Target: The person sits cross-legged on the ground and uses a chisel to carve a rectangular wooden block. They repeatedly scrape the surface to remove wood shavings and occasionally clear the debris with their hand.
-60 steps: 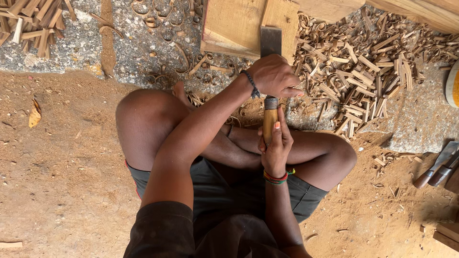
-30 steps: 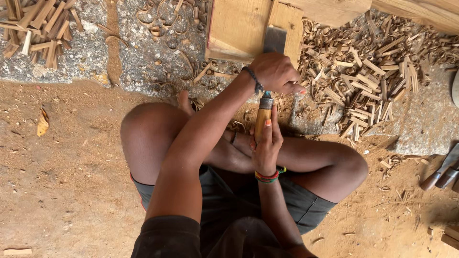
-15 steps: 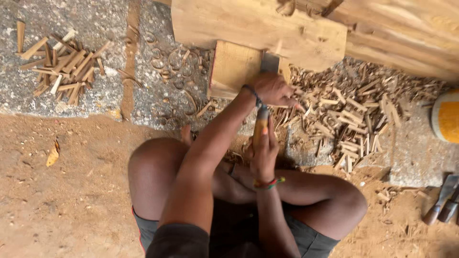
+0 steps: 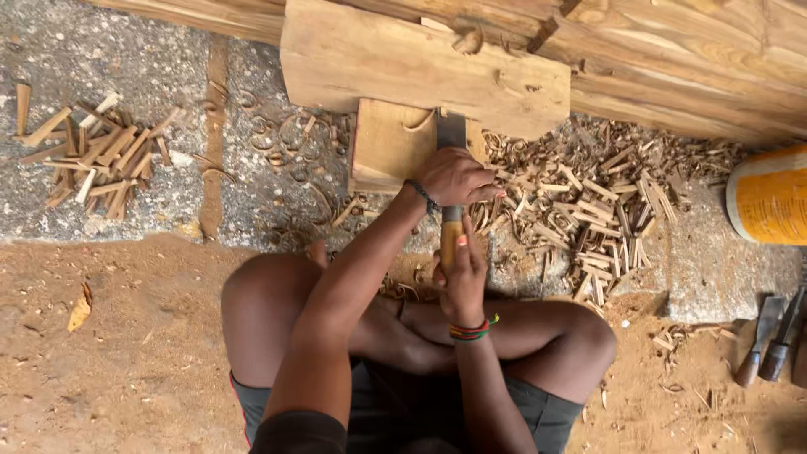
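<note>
I sit cross-legged on the ground with a wide chisel (image 4: 451,133) held in both hands. My left hand (image 4: 454,176), a dark band on its wrist, wraps the chisel's metal shank just behind the blade. My right hand (image 4: 462,273), with coloured bracelets on the wrist, grips the wooden handle (image 4: 450,240) below it. The blade lies against the right edge of a small squared wooden block (image 4: 391,143). That block juts out from under a bigger pale timber piece (image 4: 420,59).
Wood chips lie heaped to the right (image 4: 588,193) and in a smaller pile at far left (image 4: 92,155). Long timbers (image 4: 689,67) run along the top. A yellow container (image 4: 769,197) sits at the right edge, with two handled tools (image 4: 769,336) below it.
The view has tilted up, bringing the bigger timber piece and long timbers into sight. Both hands have stayed on the chisel at the block's edge.
</note>
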